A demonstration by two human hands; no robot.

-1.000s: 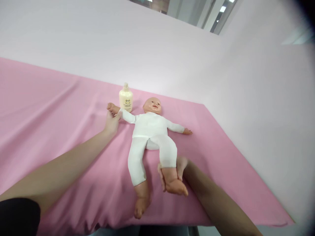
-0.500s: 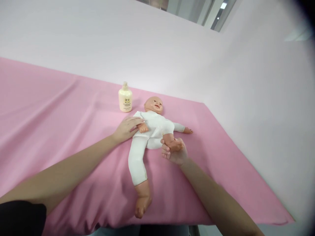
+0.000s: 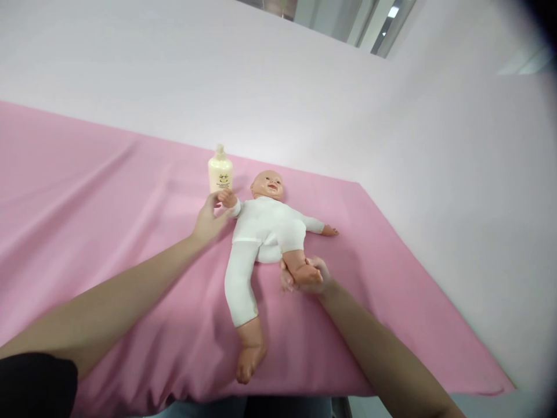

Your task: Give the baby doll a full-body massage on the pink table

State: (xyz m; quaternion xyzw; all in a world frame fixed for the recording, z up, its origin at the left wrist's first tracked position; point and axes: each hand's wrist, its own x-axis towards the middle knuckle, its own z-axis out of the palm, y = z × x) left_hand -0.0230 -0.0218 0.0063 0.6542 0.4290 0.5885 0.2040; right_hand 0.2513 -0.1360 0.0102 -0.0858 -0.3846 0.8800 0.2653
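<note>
Pink sheet (image 3: 87,191); hands gripping doll (image 3: 265,223).

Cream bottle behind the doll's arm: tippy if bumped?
Probably somewhat. The cream plastic bottle with a narrow cap stands upright and looks taller than wide, on a soft, wrinkled pink cloth, so a nudge near the top might topple it. It looks squat enough to slide if pushed low. The left hand is close.

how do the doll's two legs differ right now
The leg held by the right hand is bent, its knee drawn up toward the doll's belly; the other leg lies stretched out straight on the pink cloth. The bent leg's foot sits cupped in the hand; the straight leg's foot rests free near the table's front edge. Both wear the same white suit and have bare feet.
</note>
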